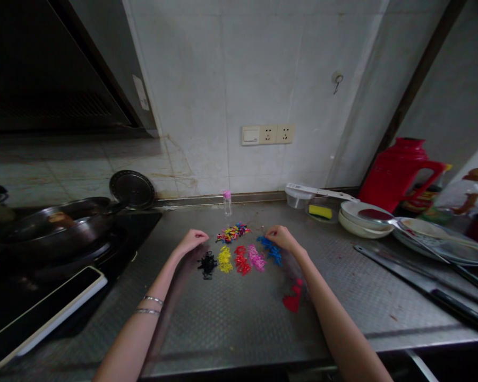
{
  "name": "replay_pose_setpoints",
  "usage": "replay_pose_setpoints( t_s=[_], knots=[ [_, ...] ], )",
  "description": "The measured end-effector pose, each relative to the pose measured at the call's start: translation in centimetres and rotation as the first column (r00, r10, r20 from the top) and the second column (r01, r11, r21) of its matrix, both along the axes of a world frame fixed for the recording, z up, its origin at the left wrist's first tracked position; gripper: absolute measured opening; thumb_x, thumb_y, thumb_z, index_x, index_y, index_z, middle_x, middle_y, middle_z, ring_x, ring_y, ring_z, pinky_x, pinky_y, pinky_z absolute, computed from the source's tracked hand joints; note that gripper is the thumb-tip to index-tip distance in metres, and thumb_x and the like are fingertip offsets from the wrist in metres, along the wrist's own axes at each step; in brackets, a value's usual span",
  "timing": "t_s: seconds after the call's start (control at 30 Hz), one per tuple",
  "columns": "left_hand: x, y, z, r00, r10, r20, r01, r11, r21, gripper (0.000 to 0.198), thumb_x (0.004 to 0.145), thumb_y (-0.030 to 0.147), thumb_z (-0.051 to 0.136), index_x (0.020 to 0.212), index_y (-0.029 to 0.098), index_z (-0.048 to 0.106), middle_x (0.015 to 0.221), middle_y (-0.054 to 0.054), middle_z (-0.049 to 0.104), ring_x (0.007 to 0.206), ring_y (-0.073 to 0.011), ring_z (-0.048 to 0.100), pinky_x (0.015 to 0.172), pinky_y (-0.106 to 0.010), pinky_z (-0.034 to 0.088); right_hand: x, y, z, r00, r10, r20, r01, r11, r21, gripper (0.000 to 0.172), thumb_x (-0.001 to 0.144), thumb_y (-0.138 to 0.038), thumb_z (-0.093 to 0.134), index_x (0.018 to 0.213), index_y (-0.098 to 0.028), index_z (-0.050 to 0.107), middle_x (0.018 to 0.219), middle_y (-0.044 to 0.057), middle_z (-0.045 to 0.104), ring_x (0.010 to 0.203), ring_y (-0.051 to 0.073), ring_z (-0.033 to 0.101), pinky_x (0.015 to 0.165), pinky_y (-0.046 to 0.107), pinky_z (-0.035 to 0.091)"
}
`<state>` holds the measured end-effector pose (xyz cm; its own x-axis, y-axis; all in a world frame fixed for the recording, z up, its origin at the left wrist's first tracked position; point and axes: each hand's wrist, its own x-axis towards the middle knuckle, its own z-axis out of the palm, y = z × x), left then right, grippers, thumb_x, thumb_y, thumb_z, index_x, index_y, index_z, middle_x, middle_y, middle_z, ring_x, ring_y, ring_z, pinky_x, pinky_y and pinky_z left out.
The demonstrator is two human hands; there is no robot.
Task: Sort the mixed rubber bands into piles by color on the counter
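Small coloured pieces lie sorted in little heaps on the steel counter [231,313]: black [207,263], yellow [224,259], red [241,260], pink [256,258] and blue [271,249]. Behind them lies a mixed multicoloured heap [232,232]. My left hand [191,240] rests with curled fingers just left of the mixed heap, above the black one. My right hand [279,237] is curled in a pinch at the blue heap's top edge. What either hand holds is too small to make out. A red patch [292,298] shows on the counter beside my right forearm.
A wok [63,225] sits on the stove at the left, with a round lid [132,189] leaning on the wall. A small bottle [227,202] stands behind the heaps. Stacked bowls [362,217], a sponge [319,211], a red jug [398,172] and a knife [422,281] fill the right side.
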<state>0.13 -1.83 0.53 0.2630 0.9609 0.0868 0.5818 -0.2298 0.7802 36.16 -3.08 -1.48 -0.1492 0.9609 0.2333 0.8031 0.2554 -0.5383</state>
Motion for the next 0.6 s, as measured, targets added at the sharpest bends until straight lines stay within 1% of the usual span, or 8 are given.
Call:
replay_pose_setpoints(
  t_s=[0.17,0.37,0.5,0.6],
  knots=[
    [0.1,-0.2,0.1,1.000,0.025,-0.016,-0.025,1.000,-0.007,0.024,0.064,0.029,0.054,0.073,0.011,0.068,0.068,-0.005,0.067,0.061,-0.0144,0.056,0.056,-0.022,0.041,-0.2,-0.1,0.0,0.999,-0.048,-0.025,0.048,0.999,0.011,0.024,0.071,-0.026,0.050,0.082,-0.017,0.069,0.078,0.003,0.068,0.071,0.015,0.059,0.065,0.019,0.041],
    [0.0,0.2,-0.1,0.999,-0.035,-0.033,0.035,0.999,0.000,0.027,0.063,0.030,0.054,0.074,0.010,0.068,0.070,-0.006,0.067,0.063,-0.0153,0.056,0.061,-0.024,0.041,0.1,-0.3,-0.4,0.994,-0.109,0.000,0.109,0.994,0.022,0.027,0.073,-0.027,0.047,0.089,-0.019,0.068,0.086,0.005,0.067,0.079,0.016,0.060,0.069,0.020,0.041],
    [0.3,0.3,-0.4,0.997,-0.058,-0.060,0.060,0.998,0.026,0.029,0.064,0.031,0.053,0.075,0.009,0.068,0.071,-0.007,0.067,0.065,-0.0156,0.056,0.062,-0.024,0.041,0.1,-0.5,-0.4,0.990,-0.139,0.020,0.139,0.990,0.018,0.029,0.075,-0.027,0.045,0.092,-0.019,0.067,0.085,0.006,0.067,0.078,0.015,0.060,0.069,0.020,0.041],
    [1.0,0.2,-0.8,0.992,-0.080,-0.094,0.083,0.996,0.037,0.028,0.064,0.029,0.052,0.075,0.009,0.067,0.069,-0.006,0.066,0.063,-0.0150,0.056,0.060,-0.023,0.040,-0.1,-0.5,-0.2,0.990,-0.136,0.022,0.136,0.991,0.005,0.028,0.075,-0.027,0.045,0.091,-0.019,0.066,0.085,0.005,0.067,0.078,0.015,0.060,0.069,0.020,0.041]
  ],
)
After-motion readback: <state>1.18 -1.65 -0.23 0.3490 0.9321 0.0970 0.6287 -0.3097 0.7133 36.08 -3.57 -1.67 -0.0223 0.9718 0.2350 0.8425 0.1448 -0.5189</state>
